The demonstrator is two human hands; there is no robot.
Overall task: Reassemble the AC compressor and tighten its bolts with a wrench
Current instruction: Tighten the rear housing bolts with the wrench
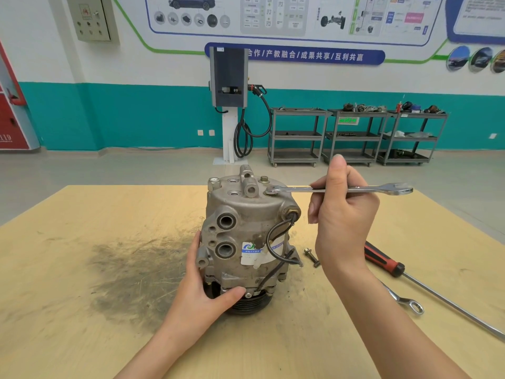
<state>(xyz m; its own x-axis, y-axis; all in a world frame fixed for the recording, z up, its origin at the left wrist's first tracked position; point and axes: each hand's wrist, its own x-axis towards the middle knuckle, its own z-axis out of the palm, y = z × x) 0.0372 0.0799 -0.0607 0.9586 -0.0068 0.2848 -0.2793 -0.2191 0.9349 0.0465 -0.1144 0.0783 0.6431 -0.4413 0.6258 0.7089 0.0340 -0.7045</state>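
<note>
The grey metal AC compressor [246, 231] stands upright on its black pulley on the wooden table [82, 269]. My left hand [202, 291] grips its lower left side, thumb across the front near the pulley. My right hand [341, 214] holds a silver combination wrench [341, 189] level, its ring end seated over a bolt on the compressor's top right. Another bolt [264, 179] stands in the top at the back. A loose bolt [311, 257] lies on the table just right of the compressor.
A red-and-black handled screwdriver [382, 259] lies to the right, its long shaft running to the table's right edge. A second wrench [404, 299] lies beside it. A dark grease smear [131, 272] covers the table left of the compressor. Carts and a charger stand beyond.
</note>
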